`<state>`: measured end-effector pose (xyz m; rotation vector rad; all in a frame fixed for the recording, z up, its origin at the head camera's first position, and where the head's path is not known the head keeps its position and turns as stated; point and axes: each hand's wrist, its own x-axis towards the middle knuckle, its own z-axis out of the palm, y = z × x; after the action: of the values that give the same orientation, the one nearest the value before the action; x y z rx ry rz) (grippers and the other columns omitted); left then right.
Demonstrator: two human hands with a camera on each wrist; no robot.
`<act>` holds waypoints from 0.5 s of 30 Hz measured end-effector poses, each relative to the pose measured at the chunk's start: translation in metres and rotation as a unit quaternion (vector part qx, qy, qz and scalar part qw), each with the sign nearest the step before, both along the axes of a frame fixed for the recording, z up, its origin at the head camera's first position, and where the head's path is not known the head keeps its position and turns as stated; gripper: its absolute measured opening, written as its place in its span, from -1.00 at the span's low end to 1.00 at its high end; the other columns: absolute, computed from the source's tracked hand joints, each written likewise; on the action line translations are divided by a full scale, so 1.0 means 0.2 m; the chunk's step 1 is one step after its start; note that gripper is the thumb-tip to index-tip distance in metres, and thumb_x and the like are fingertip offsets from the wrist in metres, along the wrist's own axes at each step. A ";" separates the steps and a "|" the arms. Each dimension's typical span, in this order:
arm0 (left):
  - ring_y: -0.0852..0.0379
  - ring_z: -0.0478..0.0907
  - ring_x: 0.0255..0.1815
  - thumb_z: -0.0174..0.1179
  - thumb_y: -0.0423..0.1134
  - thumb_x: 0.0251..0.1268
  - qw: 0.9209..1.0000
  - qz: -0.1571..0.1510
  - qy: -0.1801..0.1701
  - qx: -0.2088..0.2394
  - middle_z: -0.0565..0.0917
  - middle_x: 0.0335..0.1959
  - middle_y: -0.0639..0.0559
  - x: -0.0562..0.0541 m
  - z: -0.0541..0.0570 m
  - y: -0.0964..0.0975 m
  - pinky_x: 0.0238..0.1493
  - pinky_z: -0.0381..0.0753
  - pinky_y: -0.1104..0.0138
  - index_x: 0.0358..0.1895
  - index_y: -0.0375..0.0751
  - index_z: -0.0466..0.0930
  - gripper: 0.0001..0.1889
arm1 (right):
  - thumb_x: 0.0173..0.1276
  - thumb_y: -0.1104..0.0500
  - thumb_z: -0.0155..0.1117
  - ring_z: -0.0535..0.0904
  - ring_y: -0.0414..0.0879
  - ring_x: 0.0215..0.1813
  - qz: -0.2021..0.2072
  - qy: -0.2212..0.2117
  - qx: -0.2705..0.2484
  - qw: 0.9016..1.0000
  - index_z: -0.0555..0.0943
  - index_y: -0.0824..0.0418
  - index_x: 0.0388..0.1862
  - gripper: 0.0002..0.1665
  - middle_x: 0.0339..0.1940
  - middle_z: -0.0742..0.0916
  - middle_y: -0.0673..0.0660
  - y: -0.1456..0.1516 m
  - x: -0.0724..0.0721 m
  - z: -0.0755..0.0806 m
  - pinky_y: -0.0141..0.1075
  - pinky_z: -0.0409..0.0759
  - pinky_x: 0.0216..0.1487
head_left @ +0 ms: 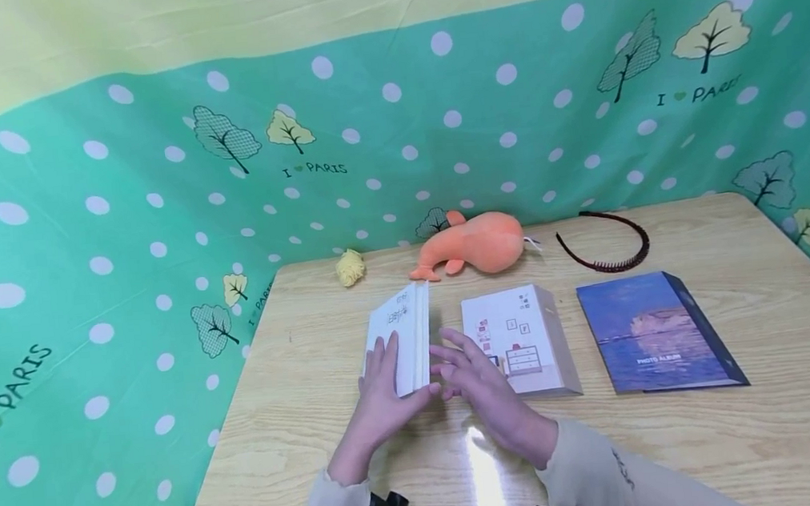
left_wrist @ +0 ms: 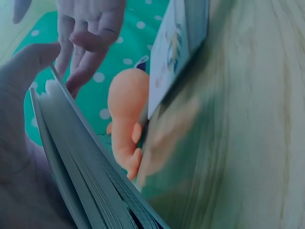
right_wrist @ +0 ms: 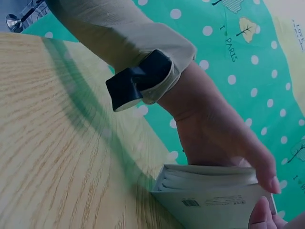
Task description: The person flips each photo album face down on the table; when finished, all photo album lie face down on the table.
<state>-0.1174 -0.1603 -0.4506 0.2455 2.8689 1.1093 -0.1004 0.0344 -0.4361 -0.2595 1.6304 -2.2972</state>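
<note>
My left hand (head_left: pixel 382 408) grips a thick white book (head_left: pixel 402 317), tilted up from the table. Its fingers spread over the cover with dark printed writing, and its thumb reaches round the near edge. Many page edges show between the stiff covers of the book (left_wrist: pixel 90 148) in the left wrist view. Facing its right side is my right hand (head_left: pixel 485 390), with fingers loosely bent and nothing in its grasp. In the right wrist view, fingertips (right_wrist: pixel 261 214) of that hand overlap the back cover of the book (right_wrist: pixel 214 210), which bears a barcode.
Right of the hands lies a white illustrated box-like book (head_left: pixel 512 316), then a blue photo album (head_left: pixel 652 344). Along the back are a small yellow object (head_left: pixel 351 267), an orange plush toy (head_left: pixel 480 242) and a dark headband (head_left: pixel 646 244). A green dotted curtain (head_left: pixel 379 127) hangs behind the wooden table (head_left: pixel 271 457).
</note>
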 end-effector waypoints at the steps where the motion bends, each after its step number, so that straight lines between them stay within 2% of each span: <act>1: -0.39 -0.22 0.52 0.32 0.33 -0.05 1.000 0.000 -0.001 0.013 -0.12 0.54 -0.37 0.00 0.00 0.00 0.30 -0.14 -0.42 0.57 -0.16 -0.10 0.19 | 0.46 0.14 0.08 0.39 0.19 0.29 0.000 0.001 0.000 1.000 0.12 0.05 0.52 -0.30 0.42 0.40 0.23 0.00 0.00 0.00 -0.10 0.53 0.10; 7: -0.32 -0.11 0.52 0.33 0.16 0.06 0.994 -0.008 -0.007 0.109 -0.11 0.55 -0.35 -0.01 0.01 0.00 0.34 0.03 -0.30 0.57 -0.20 -0.10 0.10 | 0.45 0.21 0.10 0.48 0.16 0.22 0.001 0.003 0.015 1.000 0.24 0.22 0.47 -0.37 0.35 0.48 0.26 -0.02 -0.03 -0.05 -0.14 0.57 0.04; 12: -0.34 0.08 0.45 0.30 -0.04 0.18 0.980 -0.025 -0.006 0.198 -0.01 0.54 -0.31 -0.01 0.01 0.00 0.32 0.14 -0.27 0.56 -0.27 -0.11 -0.01 | 0.43 0.22 0.16 0.48 0.13 0.24 0.021 0.001 0.050 0.999 0.21 0.27 0.48 -0.31 0.41 0.40 0.31 -0.04 -0.05 -0.12 -0.04 0.53 0.15; 15: -0.37 0.07 0.45 0.27 -0.08 0.21 0.971 -0.010 -0.032 0.237 -0.02 0.54 -0.33 -0.01 0.02 -0.01 0.30 0.18 -0.28 0.57 -0.22 -0.11 -0.05 | 0.40 0.22 0.21 0.40 0.24 0.32 0.034 0.008 0.078 0.996 0.16 0.28 0.51 -0.23 0.47 0.29 0.37 -0.04 -0.05 -0.15 -0.05 0.50 0.22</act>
<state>-0.1185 -0.1619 -0.4465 0.2486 2.4955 1.7500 -0.1095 0.0256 -0.4659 -0.2928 1.7701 -2.1112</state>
